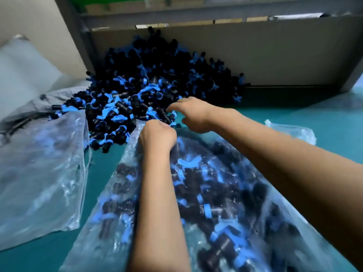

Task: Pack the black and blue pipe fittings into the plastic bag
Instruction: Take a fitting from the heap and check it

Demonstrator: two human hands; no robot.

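Fittings (pixel 149 89) lie heaped on the worktop (pixel 314 118) beyond my plastic bag (pixel 225 203); my left hand (pixel 157 137) grips its mouth, my right hand (pixel 191 114) curls into the heap.

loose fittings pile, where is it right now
In the head view the fittings pile lies centre-left on the green table, heaped against the cardboard wall, just beyond both hands and the mouth of the bag.
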